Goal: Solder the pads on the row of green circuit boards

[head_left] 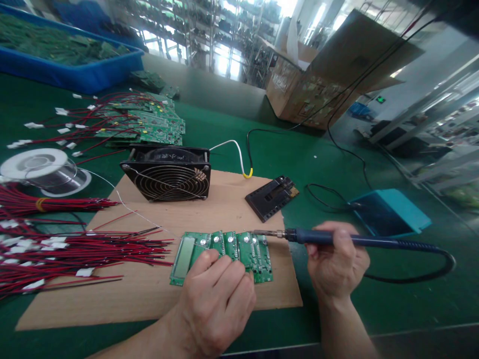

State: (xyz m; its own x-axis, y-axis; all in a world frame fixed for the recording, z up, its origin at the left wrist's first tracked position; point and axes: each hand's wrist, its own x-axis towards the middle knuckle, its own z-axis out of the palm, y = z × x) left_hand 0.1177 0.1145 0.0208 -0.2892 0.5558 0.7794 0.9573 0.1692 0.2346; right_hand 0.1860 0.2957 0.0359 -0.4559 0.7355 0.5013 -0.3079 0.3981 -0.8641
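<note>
My right hand point(339, 259) is closed around the handle of a soldering iron point(314, 237), which points left. Its tip lies over the upper edge of a row of overlapping green circuit boards point(264, 262); I cannot tell if it touches. My left hand point(220, 299) is curled into a fist in front of the boards and hides their lower middle. A thin solder wire point(145, 219) runs from a spool point(56, 172) across the boards to the thumb and fingers of this hand. The leftmost board carries a pale display point(184, 257). Under the boards lies a cardboard sheet point(149, 301).
A black fan point(168, 174) stands behind the boards, with a black slotted plate point(271, 198) to its right. Bundles of red and black wires point(90, 249) lie left. Wired boards point(145, 119), a blue bin point(75, 72), a carton point(307, 85) and a teal box point(391, 212) surround them.
</note>
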